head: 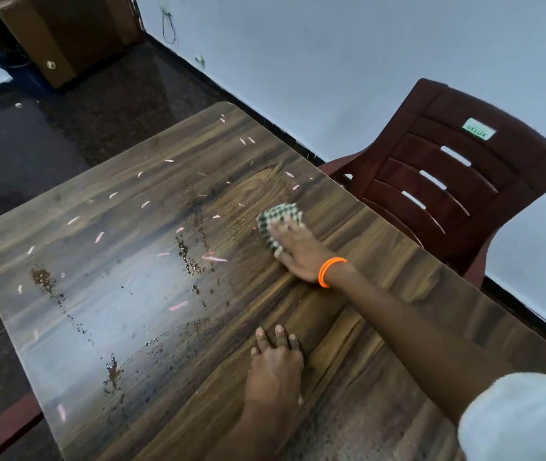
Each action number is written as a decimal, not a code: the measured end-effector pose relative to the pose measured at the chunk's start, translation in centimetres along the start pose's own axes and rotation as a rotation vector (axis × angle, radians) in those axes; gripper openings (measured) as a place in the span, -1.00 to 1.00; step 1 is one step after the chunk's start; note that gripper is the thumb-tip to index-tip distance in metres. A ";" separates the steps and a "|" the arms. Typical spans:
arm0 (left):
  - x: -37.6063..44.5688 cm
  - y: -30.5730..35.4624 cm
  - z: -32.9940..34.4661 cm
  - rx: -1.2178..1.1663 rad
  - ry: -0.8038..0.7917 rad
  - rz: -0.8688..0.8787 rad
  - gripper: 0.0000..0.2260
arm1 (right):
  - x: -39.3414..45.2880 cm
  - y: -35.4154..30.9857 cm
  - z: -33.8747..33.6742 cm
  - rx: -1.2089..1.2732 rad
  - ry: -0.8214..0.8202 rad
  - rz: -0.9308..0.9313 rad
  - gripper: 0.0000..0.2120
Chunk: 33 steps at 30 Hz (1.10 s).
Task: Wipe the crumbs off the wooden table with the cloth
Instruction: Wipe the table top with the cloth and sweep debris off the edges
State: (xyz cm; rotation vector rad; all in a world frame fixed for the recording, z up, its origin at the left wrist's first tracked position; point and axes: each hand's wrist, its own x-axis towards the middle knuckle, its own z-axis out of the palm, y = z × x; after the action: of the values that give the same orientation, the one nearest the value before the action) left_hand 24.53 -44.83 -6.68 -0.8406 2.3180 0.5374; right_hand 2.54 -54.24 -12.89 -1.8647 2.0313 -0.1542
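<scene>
Left hand (pixel 276 367) flat on wooden table (pixel 348 361), fingers spread, holding nothing. Right hand (pixel 298 251) reaches farther out, arm extended, palm down, pressing the green checked cloth (pixel 278 216) onto the tabletop. Pale crumbs (pixel 98 236) and wet streaks (pixel 188 254) lie left of the cloth. Maroon plastic chair (pixel 448 181) beyond the far edge.

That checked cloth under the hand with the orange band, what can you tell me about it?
The cloth is a small rag, checked in dark green and white, and looks like woven fabric. It lies bunched and crumpled flat on the wooden table, toward the side by the brown chair. The right hand presses down on its near part with fingers spread, so only its far edge and left side show. Pale crumbs lie scattered to its left.
</scene>
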 end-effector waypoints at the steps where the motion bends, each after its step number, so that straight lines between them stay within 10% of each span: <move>1: 0.0 0.0 -0.1 0.001 -0.010 -0.001 -0.15 | -0.7 0.0 0.3 -0.009 -0.049 -0.110 -0.41; 4: 0.6 0.0 -0.1 0.016 -0.052 0.008 -0.12 | -1.2 2.8 -1.0 -0.036 -0.027 -0.112 -0.42; 11: 1.8 -0.6 0.8 0.008 -0.052 0.039 -0.07 | 3.4 8.1 -5.3 0.109 0.217 0.696 -0.40; 22: 1.8 0.0 0.9 0.034 -0.017 0.011 -0.08 | -1.6 -4.9 1.9 -0.027 -0.110 -0.416 -0.43; 29: 1.2 -0.2 0.7 -0.003 0.047 0.016 -0.15 | -0.7 0.5 -0.5 0.067 0.140 0.307 -0.43; 33: 0.7 0.0 0.5 -0.045 0.073 -0.003 -0.23 | -2.5 -5.3 3.5 0.034 0.088 0.106 -0.43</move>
State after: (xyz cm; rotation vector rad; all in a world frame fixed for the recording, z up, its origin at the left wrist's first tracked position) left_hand 24.35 -44.86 -7.51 -0.8983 2.3788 0.5684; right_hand 8.82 -51.81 -13.88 -1.7546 2.1668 -0.2444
